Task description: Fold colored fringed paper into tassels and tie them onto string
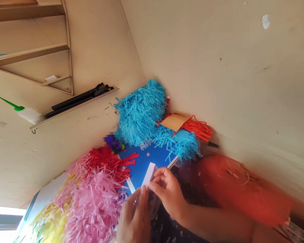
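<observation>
Right hand [167, 192] fingers curled, pinching white folded paper [149, 173]. Left hand [134, 216] fingers straight, pressed against the paper's lower end; can't tell if it grips. The paper stands tilted between both hands, over the blue counter [142, 162]. Pink fringe [96, 202] just left of the left hand, red fringe [108, 162] beyond it. Blue fringe [142, 111] beyond the hands, orange fringe [197, 128] beyond the right hand.

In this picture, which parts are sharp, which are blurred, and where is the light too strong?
Head view: the blue fringed paper, the left hand and the right hand on the white folded paper are sharp; the orange shape at the right is smeared by blur; a small patch is pixelated; the lower left corner is washed out.
</observation>
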Available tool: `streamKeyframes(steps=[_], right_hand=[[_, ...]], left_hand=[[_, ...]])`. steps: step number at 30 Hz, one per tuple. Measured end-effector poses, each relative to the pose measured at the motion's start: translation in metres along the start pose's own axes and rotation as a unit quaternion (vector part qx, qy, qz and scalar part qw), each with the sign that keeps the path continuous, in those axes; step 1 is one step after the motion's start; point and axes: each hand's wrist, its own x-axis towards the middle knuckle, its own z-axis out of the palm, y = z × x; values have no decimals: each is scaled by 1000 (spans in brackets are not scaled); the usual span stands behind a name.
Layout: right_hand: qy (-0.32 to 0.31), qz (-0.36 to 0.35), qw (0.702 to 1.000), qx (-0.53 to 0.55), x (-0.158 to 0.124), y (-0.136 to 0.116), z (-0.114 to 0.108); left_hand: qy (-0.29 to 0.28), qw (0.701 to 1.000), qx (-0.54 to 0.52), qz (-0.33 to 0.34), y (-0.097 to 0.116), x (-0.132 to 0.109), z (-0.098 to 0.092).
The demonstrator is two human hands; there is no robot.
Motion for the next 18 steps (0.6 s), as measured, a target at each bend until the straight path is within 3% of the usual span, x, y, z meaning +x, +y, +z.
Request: streamKeyframes(steps=[3, 12, 18], right_hand=[[-9, 4, 1000, -11, 1, 4, -3], [-43, 18, 994, -94, 6, -3, -12], [36, -47, 961, -270, 31, 16, -53]], left_hand=[[-1, 995, 71, 73, -3, 2, -1], [-16, 996, 31, 79, -5, 0, -5], [-12, 999, -20, 25, -7, 5, -17]])
